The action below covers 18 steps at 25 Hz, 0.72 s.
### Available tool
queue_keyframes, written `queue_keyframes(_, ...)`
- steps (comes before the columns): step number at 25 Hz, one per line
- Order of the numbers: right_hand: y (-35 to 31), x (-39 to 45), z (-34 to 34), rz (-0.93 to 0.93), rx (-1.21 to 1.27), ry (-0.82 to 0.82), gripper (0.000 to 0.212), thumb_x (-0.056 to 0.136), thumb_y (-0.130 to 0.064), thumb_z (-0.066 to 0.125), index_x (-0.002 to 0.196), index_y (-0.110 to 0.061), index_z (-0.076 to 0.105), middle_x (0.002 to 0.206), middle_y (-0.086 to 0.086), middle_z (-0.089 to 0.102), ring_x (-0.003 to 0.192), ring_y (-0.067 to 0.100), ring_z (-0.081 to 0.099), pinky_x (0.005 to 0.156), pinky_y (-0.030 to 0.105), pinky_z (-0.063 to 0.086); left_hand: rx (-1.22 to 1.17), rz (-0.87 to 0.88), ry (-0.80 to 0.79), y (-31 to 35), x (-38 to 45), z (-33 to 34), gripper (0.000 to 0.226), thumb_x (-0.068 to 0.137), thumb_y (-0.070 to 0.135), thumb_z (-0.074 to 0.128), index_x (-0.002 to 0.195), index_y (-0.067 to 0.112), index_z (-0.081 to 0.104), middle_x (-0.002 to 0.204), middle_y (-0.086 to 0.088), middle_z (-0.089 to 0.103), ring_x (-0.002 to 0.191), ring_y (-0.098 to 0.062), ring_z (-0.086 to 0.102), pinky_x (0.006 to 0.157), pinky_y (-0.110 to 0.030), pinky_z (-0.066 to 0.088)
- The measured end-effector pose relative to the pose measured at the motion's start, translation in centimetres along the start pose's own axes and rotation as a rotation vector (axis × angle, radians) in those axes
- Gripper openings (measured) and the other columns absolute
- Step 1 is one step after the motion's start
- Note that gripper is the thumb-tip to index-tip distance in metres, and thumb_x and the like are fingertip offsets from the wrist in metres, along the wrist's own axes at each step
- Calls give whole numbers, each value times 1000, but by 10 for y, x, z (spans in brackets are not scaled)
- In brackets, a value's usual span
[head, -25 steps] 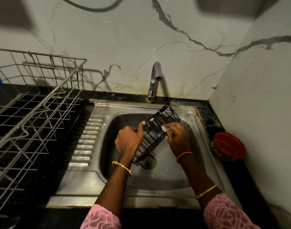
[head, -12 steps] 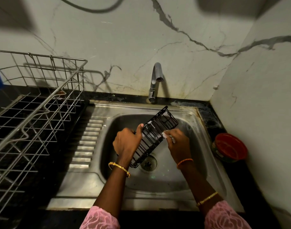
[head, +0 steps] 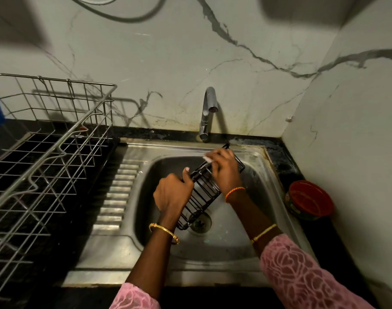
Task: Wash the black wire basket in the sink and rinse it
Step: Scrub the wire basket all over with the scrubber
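Since a second ago my right hand (head: 225, 172) has slid up to the black wire basket (head: 204, 192)'s far end, pressing a pale scrubber there. Left hand (head: 171, 192) clenches its near side, tilted over the sink (head: 132, 248) drain.

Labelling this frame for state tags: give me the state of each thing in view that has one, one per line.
black wire basket: held tilted over the sink basin, lower end near the drain
left hand: gripping the basket's left edge
right hand: on the basket's upper part, holding something small and pale
tap: no water visible
sink: no standing water, drain uncovered
dish rack: nothing visible in it
red bowl: upright on the counter, contents unclear
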State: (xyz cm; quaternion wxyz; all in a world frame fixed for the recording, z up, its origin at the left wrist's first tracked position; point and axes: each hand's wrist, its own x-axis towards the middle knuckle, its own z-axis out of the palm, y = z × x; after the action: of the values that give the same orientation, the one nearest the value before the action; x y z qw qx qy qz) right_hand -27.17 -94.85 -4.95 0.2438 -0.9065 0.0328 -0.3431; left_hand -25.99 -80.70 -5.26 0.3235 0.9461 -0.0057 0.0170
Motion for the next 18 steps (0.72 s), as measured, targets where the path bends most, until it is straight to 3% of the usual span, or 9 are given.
queue_keyframes(2, 18, 16, -9, 152, -19, 88, 35, 75, 15, 48, 95, -3, 71, 94, 17, 63, 93, 32, 51, 84, 39, 47, 10, -10, 22, -1, 2, -3, 60, 95, 54, 36, 64, 11, 63, 56, 0, 55, 49, -11, 46, 47, -23, 28)
queue_keyframes(4, 16, 15, -9, 176, -38, 90, 35, 75, 17, 49, 96, -2, 70, 95, 17, 62, 95, 32, 51, 84, 37, 46, 3, -12, 28, 1, 3, -3, 58, 96, 51, 36, 64, 11, 63, 55, 1, 52, 49, -10, 44, 47, -23, 28)
queue_keyframes(7, -13, -19, 9, -13, -9, -43, 39, 75, 16, 46, 100, -3, 69, 98, 14, 62, 98, 19, 45, 85, 23, 41, -35, -35, 13, 0, 4, -3, 56, 96, 49, 36, 66, 12, 63, 58, -1, 55, 53, -13, 48, 52, -25, 33)
queue_keyframes(10, -18, -30, 13, -154, 5, -93, 39, 77, 5, 39, 101, -2, 68, 98, 15, 63, 100, 18, 44, 88, 23, 42, -57, -46, 16, -4, 3, -2, 56, 95, 50, 37, 65, 11, 63, 63, -4, 61, 60, -20, 57, 60, -28, 45)
queue_keyframes(13, -3, 4, 1, -40, -67, -44, 42, 72, 18, 45, 100, -1, 69, 99, 18, 62, 100, 32, 51, 88, 36, 46, -68, -36, 35, -2, 2, -8, 55, 95, 47, 39, 61, 10, 61, 59, -3, 59, 55, -16, 53, 56, -26, 40)
queue_keyframes(16, 17, 41, -10, 168, -39, 29, 42, 73, 22, 44, 97, -1, 70, 96, 17, 63, 96, 34, 51, 85, 42, 49, -65, -34, 63, -2, 3, -12, 54, 94, 45, 40, 57, 11, 58, 55, -1, 54, 51, -12, 46, 54, -25, 32)
queue_keyframes(18, 17, 47, -9, 194, -31, 30, 42, 74, 22, 44, 96, -1, 71, 95, 17, 64, 95, 34, 52, 87, 36, 48, -84, -42, 62, -3, 5, -11, 53, 93, 46, 41, 57, 11, 59, 56, -2, 57, 54, -15, 52, 57, -26, 38)
